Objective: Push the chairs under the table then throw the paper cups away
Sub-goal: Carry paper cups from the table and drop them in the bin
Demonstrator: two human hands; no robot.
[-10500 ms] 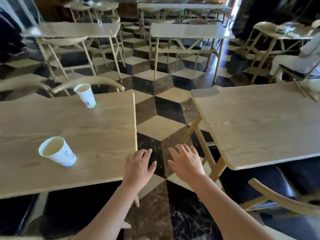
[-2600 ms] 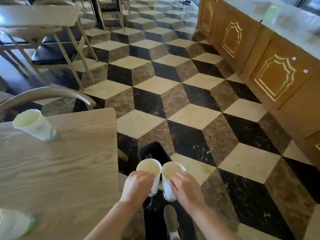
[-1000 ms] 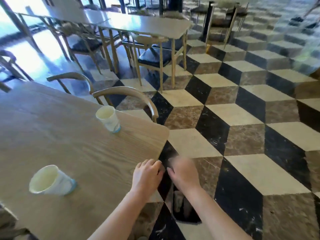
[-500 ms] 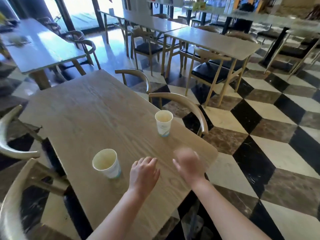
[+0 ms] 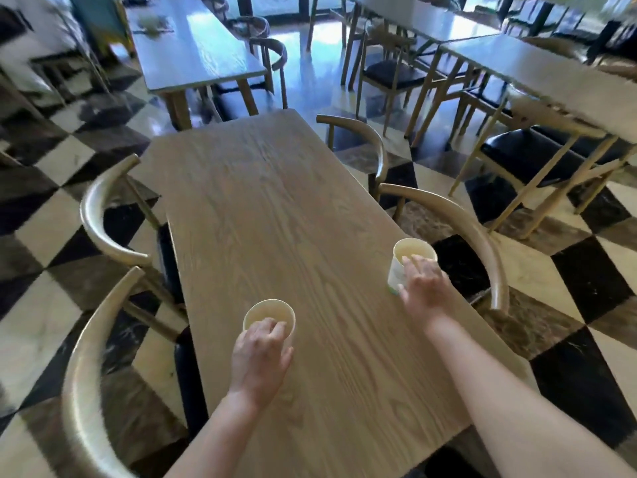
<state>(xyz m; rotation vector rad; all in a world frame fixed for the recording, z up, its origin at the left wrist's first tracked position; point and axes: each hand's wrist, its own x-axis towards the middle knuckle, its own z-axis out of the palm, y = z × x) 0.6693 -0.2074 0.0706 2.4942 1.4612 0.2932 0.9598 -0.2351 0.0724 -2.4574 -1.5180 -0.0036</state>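
Two white paper cups stand on the long wooden table (image 5: 275, 201). The left cup (image 5: 267, 311) sits near the table's left edge, and my left hand (image 5: 260, 353) is curled around its near side with fingertips over the rim. The right cup (image 5: 411, 250) stands by the right edge. My right hand (image 5: 423, 288) wraps its near side, fingers on the rim and thumb low by its base. Curved-back wooden chairs are tucked in along both sides: two on the left (image 5: 103, 215) (image 5: 79, 374) and two on the right (image 5: 374, 146) (image 5: 477, 236).
Black, brown and cream checkered floor (image 5: 586, 270) surrounds the table. Another long table (image 5: 193, 53) stands beyond at the far left. More tables and black-seated chairs (image 5: 524, 157) crowd the right and back.
Both hands hovered with nothing in them over the near end of the table; now each has reached forward onto a cup. My view has swung to look down the table's length.
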